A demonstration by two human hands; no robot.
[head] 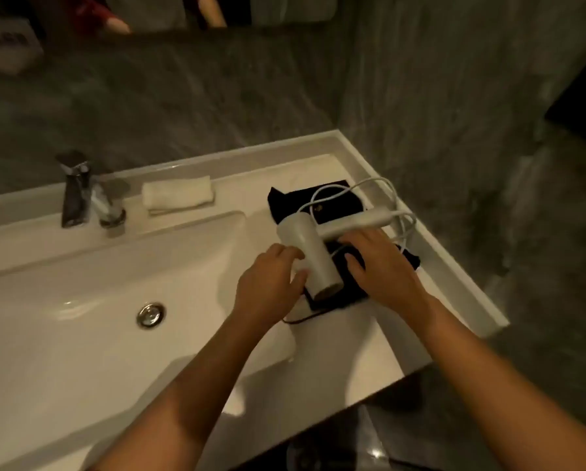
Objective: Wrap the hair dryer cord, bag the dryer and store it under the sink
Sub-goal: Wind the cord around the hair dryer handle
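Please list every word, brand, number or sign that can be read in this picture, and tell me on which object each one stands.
No text can be read.
Black bag: a small gold mark, too small and blurred to read.
White box at top left: dark marks, too blurred to read.
Hair dryer: no lettering visible.

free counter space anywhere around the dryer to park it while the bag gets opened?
Bare counter lies between the folded towel and the black bag, and along the front ledge nearer than the bag. The basin is open too. The right corner is crowded: hair dryer, looped cord, bag, left hand and right hand.
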